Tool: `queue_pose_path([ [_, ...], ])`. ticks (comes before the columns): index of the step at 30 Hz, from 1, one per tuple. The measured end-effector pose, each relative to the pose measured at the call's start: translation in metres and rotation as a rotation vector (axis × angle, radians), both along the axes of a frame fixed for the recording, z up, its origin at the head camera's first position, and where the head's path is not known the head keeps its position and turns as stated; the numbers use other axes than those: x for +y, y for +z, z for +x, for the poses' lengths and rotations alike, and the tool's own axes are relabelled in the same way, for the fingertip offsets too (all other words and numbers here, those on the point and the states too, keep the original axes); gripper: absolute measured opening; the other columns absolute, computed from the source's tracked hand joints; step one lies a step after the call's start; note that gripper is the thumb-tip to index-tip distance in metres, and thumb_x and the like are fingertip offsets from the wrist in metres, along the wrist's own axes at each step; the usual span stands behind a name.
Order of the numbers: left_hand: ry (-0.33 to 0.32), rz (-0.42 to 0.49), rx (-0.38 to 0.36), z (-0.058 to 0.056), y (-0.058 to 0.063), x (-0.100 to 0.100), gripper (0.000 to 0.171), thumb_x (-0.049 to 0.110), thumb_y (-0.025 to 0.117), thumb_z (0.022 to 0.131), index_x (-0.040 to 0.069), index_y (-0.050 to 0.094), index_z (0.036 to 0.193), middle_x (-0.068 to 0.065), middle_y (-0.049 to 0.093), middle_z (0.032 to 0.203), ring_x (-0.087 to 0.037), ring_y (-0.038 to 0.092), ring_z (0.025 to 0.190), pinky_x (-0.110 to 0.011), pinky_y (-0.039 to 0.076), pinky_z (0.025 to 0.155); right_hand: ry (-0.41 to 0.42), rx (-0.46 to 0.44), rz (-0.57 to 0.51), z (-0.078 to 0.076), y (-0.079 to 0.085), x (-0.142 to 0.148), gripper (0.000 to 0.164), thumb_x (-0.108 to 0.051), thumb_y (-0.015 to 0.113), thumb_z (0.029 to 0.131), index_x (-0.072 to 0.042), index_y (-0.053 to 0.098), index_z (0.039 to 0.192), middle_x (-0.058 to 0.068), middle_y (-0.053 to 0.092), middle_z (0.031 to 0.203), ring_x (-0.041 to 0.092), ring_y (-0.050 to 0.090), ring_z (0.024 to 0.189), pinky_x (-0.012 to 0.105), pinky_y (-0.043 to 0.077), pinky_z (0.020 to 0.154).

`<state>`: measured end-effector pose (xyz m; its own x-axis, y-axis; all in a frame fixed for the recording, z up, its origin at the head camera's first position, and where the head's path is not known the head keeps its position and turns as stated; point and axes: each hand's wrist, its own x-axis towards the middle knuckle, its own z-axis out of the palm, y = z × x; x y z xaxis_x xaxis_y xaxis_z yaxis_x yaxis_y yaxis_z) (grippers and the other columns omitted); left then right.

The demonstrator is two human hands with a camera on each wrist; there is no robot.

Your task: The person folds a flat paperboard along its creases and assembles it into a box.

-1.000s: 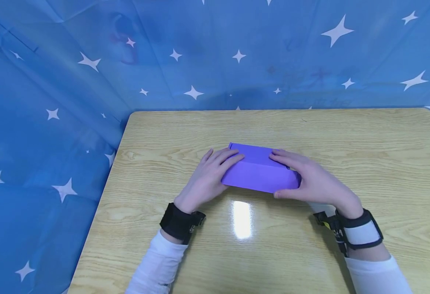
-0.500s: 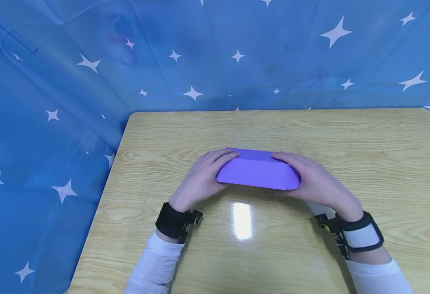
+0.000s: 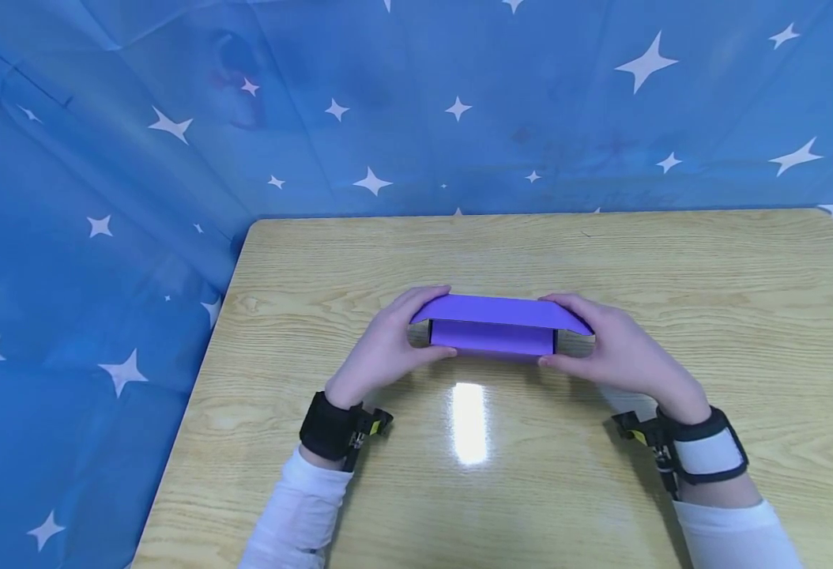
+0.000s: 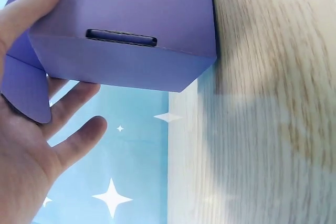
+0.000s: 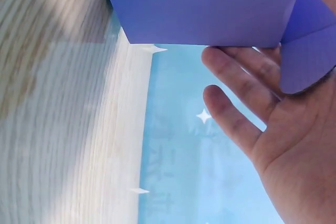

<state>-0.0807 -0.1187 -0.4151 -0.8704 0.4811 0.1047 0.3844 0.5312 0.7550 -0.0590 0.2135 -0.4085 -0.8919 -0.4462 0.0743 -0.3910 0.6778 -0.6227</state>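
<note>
A purple cardboard box (image 3: 491,338) is held at both ends over the middle of the table. Its lid (image 3: 495,310) stands partly raised, with a rounded side flap jutting out at each end and the front wall below it. My left hand (image 3: 386,341) grips the left end, thumb on the front and fingers behind. At the right end, my right hand (image 3: 619,352) grips in the same way. The left wrist view shows a narrow slot (image 4: 121,38) near one box edge and a side flap (image 4: 27,86) against the palm. The other flap (image 5: 307,64) lies beside the right palm.
The wood-grain table (image 3: 288,490) extends on every side of the box, with a bright light reflection in front of it. A blue cloth with white stars (image 3: 103,300) hangs behind the table and along its left side.
The box lid has come up from the front, so its side flaps and the front wall now show. My left hand has shifted slightly left, and both thumbs now press the front.
</note>
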Motion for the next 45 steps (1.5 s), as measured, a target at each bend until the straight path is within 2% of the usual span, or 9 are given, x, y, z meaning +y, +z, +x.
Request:
queue_pose_path([
  [7, 0.037, 0.038, -0.035, -0.003, -0.005, 0.001, 0.081, 0.027, 0.09, 0.085, 0.017, 0.051, 0.155, -0.003, 0.058, 0.154, -0.025, 0.055, 0.145, -0.045, 0.047, 0.123, -0.017, -0.035, -0.023, -0.003, -0.003, 0.003, 0.073, -0.031, 0.089, 0.086, -0.015, 0.054, 0.148, 0.011, 0.069, 0.141, 0.034, 0.067, 0.131, 0.054, 0.054, 0.106],
  [14, 0.033, 0.046, -0.044, -0.004, -0.007, 0.002, 0.08, 0.027, 0.089, 0.085, 0.017, 0.051, 0.155, -0.004, 0.058, 0.155, -0.026, 0.055, 0.146, -0.046, 0.047, 0.123, -0.013, -0.026, -0.033, -0.004, -0.004, 0.004, 0.067, -0.031, 0.089, 0.085, -0.017, 0.058, 0.143, 0.007, 0.072, 0.134, 0.029, 0.071, 0.124, 0.025, 0.054, 0.103],
  [21, 0.038, 0.036, -0.045, -0.004, -0.006, -0.001, 0.079, 0.029, 0.087, 0.088, 0.016, 0.05, 0.156, -0.004, 0.057, 0.156, -0.026, 0.054, 0.147, -0.046, 0.046, 0.124, -0.027, -0.043, -0.015, -0.003, -0.002, 0.004, 0.074, -0.03, 0.087, 0.088, -0.011, 0.054, 0.15, 0.015, 0.066, 0.145, 0.038, 0.064, 0.135, 0.058, 0.052, 0.11],
  [26, 0.074, 0.036, -0.031, -0.002, 0.0, -0.007, 0.068, 0.032, 0.08, 0.095, 0.016, 0.052, 0.155, -0.005, 0.058, 0.156, -0.026, 0.057, 0.145, -0.048, 0.048, 0.121, -0.05, -0.025, 0.021, 0.001, 0.008, 0.006, 0.08, -0.034, 0.087, 0.088, -0.008, 0.051, 0.154, 0.019, 0.061, 0.151, 0.043, 0.058, 0.14, 0.063, 0.049, 0.113],
  [31, 0.115, 0.047, 0.047, -0.002, 0.007, -0.014, 0.052, 0.028, 0.074, 0.099, 0.013, 0.06, 0.147, -0.008, 0.065, 0.147, -0.028, 0.062, 0.137, -0.049, 0.051, 0.117, -0.096, 0.04, 0.009, 0.009, 0.021, 0.01, 0.073, -0.032, 0.088, 0.086, -0.01, 0.057, 0.149, 0.017, 0.065, 0.147, 0.042, 0.063, 0.133, 0.063, 0.052, 0.106],
  [34, 0.133, 0.064, 0.094, -0.001, 0.011, -0.018, 0.044, 0.024, 0.074, 0.099, 0.011, 0.066, 0.14, -0.01, 0.07, 0.139, -0.029, 0.066, 0.13, -0.051, 0.053, 0.114, -0.115, 0.125, -0.003, 0.012, 0.026, 0.013, 0.06, -0.025, 0.088, 0.086, -0.012, 0.066, 0.141, 0.015, 0.071, 0.138, 0.039, 0.068, 0.125, 0.057, 0.055, 0.1],
  [37, 0.13, 0.09, 0.122, -0.001, 0.014, -0.022, 0.038, 0.02, 0.076, 0.098, 0.009, 0.07, 0.134, -0.011, 0.074, 0.132, -0.029, 0.069, 0.125, -0.052, 0.054, 0.111, -0.12, 0.209, -0.001, 0.014, 0.029, 0.017, 0.047, -0.019, 0.087, 0.087, -0.014, 0.073, 0.131, 0.011, 0.077, 0.126, 0.034, 0.073, 0.116, 0.034, 0.057, 0.097],
  [41, 0.118, 0.105, 0.143, -0.002, 0.015, -0.025, 0.03, 0.017, 0.076, 0.097, 0.008, 0.075, 0.126, -0.01, 0.078, 0.124, -0.027, 0.072, 0.119, -0.05, 0.057, 0.108, -0.122, 0.279, -0.002, 0.015, 0.031, 0.02, 0.035, -0.011, 0.085, 0.087, -0.015, 0.079, 0.121, 0.007, 0.081, 0.114, 0.022, 0.075, 0.103, 0.006, 0.048, 0.083],
  [45, 0.12, 0.106, 0.163, -0.001, 0.016, -0.025, 0.023, 0.016, 0.074, 0.099, 0.01, 0.078, 0.12, -0.007, 0.08, 0.119, -0.023, 0.075, 0.116, -0.042, 0.058, 0.107, -0.121, 0.312, -0.002, 0.014, 0.031, 0.02, 0.028, -0.005, 0.083, 0.087, -0.015, 0.082, 0.114, 0.004, 0.083, 0.106, 0.018, 0.075, 0.095, 0.001, 0.047, 0.077],
])
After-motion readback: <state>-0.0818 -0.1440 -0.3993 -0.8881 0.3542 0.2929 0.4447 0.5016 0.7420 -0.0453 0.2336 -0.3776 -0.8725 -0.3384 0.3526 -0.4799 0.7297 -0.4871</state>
